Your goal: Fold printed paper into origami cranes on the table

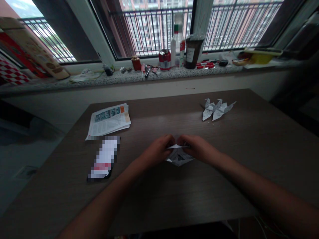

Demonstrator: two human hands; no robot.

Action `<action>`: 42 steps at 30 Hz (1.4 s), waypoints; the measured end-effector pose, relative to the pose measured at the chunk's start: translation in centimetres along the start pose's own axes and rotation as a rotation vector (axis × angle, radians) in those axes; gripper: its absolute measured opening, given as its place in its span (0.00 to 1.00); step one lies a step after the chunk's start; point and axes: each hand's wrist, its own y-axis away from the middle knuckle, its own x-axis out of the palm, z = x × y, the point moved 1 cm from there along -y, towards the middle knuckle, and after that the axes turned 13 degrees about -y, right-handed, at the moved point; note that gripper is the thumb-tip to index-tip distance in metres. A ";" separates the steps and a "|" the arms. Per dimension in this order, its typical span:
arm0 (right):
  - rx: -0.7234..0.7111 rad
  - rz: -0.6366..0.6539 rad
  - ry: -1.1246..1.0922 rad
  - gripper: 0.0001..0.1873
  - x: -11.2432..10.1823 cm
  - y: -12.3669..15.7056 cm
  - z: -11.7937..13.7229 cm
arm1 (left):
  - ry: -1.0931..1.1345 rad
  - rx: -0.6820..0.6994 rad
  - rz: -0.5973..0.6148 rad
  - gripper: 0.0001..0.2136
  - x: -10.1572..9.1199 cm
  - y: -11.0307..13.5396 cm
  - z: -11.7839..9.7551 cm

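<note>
Above the middle of the table, a folded sheet of printed paper (178, 156) is held between both hands. My left hand (161, 147) is closed on its left edge, and my right hand (193, 146) grips the right edge. The paper's near side comes to a blunt point facing me, with an opening between its layers. Fingertips of both hands are partly hidden behind the paper. Farther back to the right stand folded paper cranes (217, 109) made of printed paper, close together.
A stack of printed sheets (109, 121) lies at the table's back left, with a phone (103, 159) nearer me. Along the stone windowsill (119, 78) stand a red can (164, 60), a clear bottle (177, 46), a dark lidded cup (193, 51) and small items.
</note>
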 end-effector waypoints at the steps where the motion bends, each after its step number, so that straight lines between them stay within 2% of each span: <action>1: -0.009 -0.006 -0.008 0.15 -0.1 0.1 0.1 | 0.030 -0.001 0.011 0.10 -0.1 0.2 0.1; 8: -0.035 -0.033 -0.028 0.15 -0.1 0.5 0.6 | 0.194 -0.009 -0.004 0.10 -0.3 1.5 -0.1; 11: -0.027 -0.026 -0.034 0.14 -0.1 0.7 0.7 | 0.205 -0.043 -0.030 0.08 -0.4 1.9 -0.3; 14: -0.044 -0.017 -0.023 0.11 -0.3 0.9 1.2 | 0.181 -0.025 -0.048 0.12 -0.7 2.3 -0.6; 18: -0.070 -0.001 -0.049 0.12 -0.4 1.1 2.0 | 0.159 -0.023 -0.087 0.10 -1.0 2.5 -0.9; 23: 0.062 -0.070 -0.191 0.07 -0.4 0.7 2.2 | 0.159 -0.052 -0.147 0.03 -0.6 2.5 -1.2; 27: 0.130 -0.015 -0.259 0.09 -0.4 0.2 2.1 | 0.180 -0.072 -0.171 0.03 -0.2 2.4 -1.6; 32: 0.155 0.009 -0.180 0.12 -0.4 0.2 2.0 | 0.144 -0.052 -0.161 0.03 -0.1 2.4 -1.8; 35: 0.168 -0.004 -0.170 0.14 -0.3 0.3 1.6 | 0.135 -0.052 -0.167 0.05 -0.4 2.3 -1.5; 42: 0.201 -0.091 -0.373 0.16 -0.7 0.6 0.0 | 0.208 -0.116 -0.217 0.08 -1.4 2.6 0.5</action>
